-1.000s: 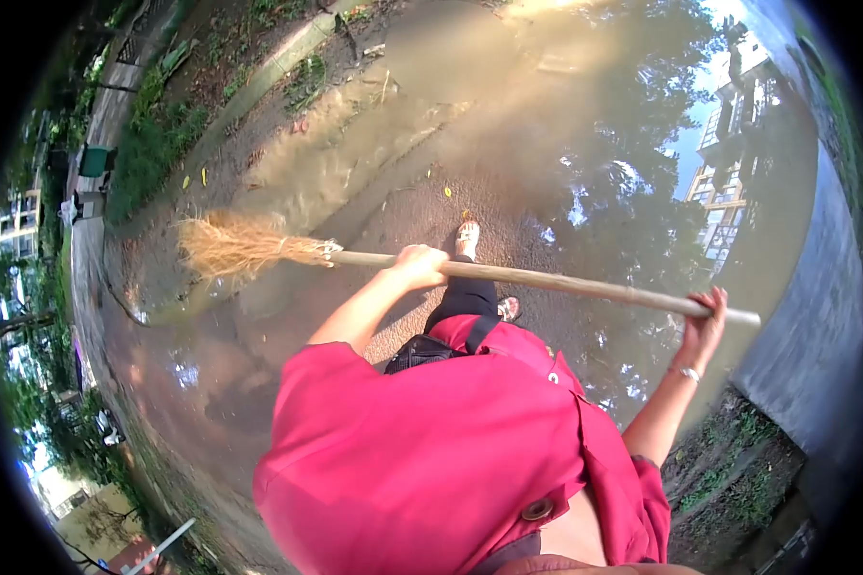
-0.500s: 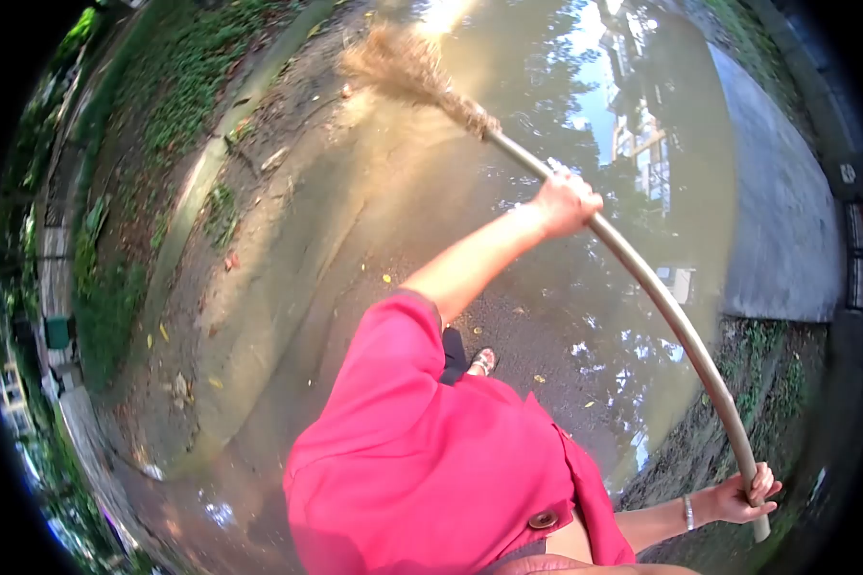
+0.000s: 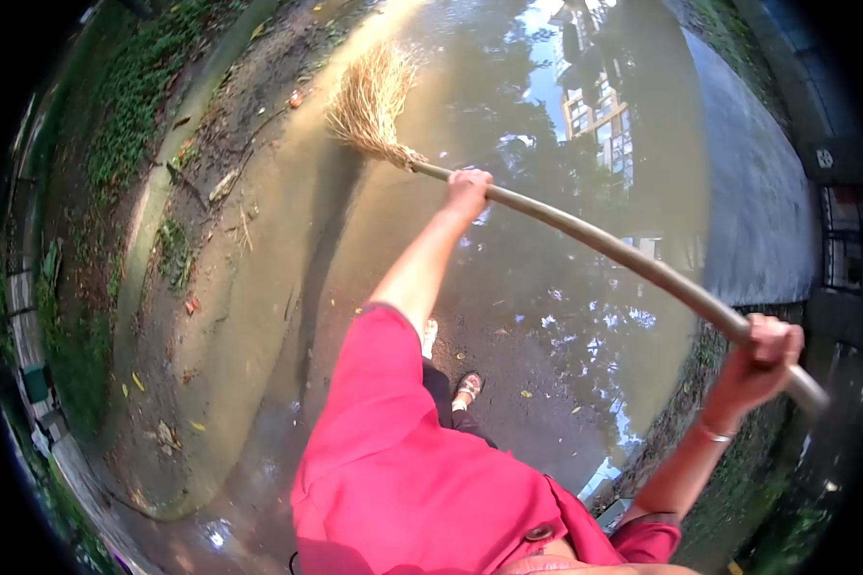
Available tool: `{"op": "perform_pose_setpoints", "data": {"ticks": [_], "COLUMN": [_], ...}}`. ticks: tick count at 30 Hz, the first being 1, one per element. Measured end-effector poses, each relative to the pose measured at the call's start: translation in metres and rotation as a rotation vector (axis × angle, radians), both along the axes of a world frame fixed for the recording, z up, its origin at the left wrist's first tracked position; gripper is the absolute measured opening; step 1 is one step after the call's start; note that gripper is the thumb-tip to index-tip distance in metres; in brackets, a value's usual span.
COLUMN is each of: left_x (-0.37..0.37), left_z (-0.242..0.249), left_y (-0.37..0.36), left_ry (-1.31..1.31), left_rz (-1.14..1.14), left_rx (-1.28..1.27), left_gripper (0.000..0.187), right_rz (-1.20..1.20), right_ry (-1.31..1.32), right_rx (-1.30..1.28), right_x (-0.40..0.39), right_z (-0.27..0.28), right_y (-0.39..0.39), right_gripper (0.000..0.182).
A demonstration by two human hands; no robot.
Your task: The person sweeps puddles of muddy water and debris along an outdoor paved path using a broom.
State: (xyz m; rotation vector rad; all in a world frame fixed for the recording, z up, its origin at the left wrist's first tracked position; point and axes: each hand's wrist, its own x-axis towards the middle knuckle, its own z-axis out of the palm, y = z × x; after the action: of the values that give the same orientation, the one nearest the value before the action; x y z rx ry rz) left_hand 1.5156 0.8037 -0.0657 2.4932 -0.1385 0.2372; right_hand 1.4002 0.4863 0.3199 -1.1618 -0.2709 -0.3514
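A long-handled broom stretches across the head view, its straw bristles raised over the muddy water at upper left. My left hand is closed around the pole a short way behind the bristles, with that arm reaching forward. Near the pole's other end, at the right, my right hand grips it with fingers wrapped round; a thin band circles that wrist. The pole's tip sticks out beyond the right hand and is slightly blurred.
Shallow brown water covers the ground ahead and reflects trees and a building. A muddy bank with a low kerb and plants runs along the left. A grey concrete slab lies right. My sandalled foot shows below.
The bristles and my left hand have swung left. My right hand has risen forward, lifting the handle's end, so the pole now lies flatter across the view.
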Motion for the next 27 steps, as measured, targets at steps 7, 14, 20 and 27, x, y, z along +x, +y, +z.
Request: {"op": "perform_pose_setpoints", "data": {"ticks": [7,14,20,27], "left_x": [-0.094,-0.219,-0.345,-0.515], "left_z": [0.106,0.141,0.11,0.038], "left_y": [-0.011,0.025,0.051,0.087], "left_ry": [-0.061,0.1,0.444,0.865], "left_rz": [0.13,0.202,0.348,0.431], "left_rx": [-0.204,-0.283,-0.279,-0.268], "left_gripper": [0.021,0.021,0.022,0.02], "right_rz": [0.165,0.395,0.304,0.218], "right_ry": [0.143,0.422,0.612,0.972], "right_rx": [-0.049,-0.036,-0.013,-0.056], "right_x": [0.106,0.188,0.158,0.032], "right_z": [0.134,0.109,-0.031,-0.21], "right_y": [-0.015,0.018,0.079,0.138], "right_gripper": [0.023,0.026,0.013,0.014]}}
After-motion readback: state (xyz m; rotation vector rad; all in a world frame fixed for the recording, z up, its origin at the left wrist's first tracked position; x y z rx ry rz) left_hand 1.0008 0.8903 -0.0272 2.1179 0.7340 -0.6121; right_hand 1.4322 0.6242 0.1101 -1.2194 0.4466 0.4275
